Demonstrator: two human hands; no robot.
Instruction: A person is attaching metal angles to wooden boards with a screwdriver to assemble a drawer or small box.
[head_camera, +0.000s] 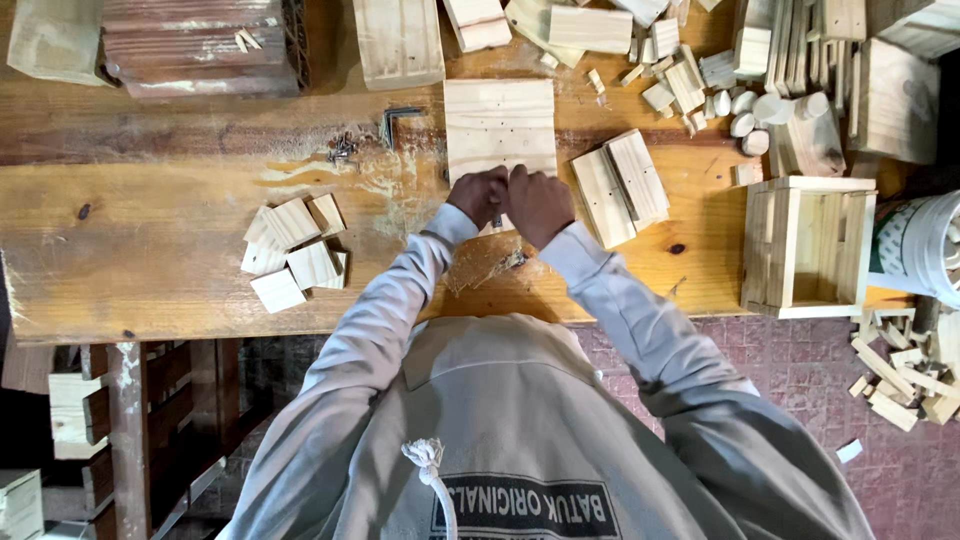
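Working at the near edge of a pale square board (500, 125), the person brings both hands together over one small spot on the bench (150, 240). The left hand (478, 195) and right hand (540, 203) touch knuckle to knuckle, fingers curled tight around something small and dark between them; it is too hidden to name, so what exactly they grip cannot be told. The board lies flat just beyond the fingertips, its near edge under or against them, with a row of small holes showing farther out. To do this well, the judgement is that the board should stay flat and unmoved, pressure should go straight down rather than sideways, and both wrists should stay low so the small part does not slip. Both forearms come in from the body at matching angles, elbows out, sleeves meeting in a narrow V, hands palm-down. Right of the fingers, near but apart, lie two slats (620, 185) side by side; farther right stands an open wooden box (808, 245). Left of the fingers, well apart, sits a cluster of small blocks (292, 252). Beyond the left fingers, beside the board's far corner, lies a bent metal key (397, 120) near a few screws (343, 150).
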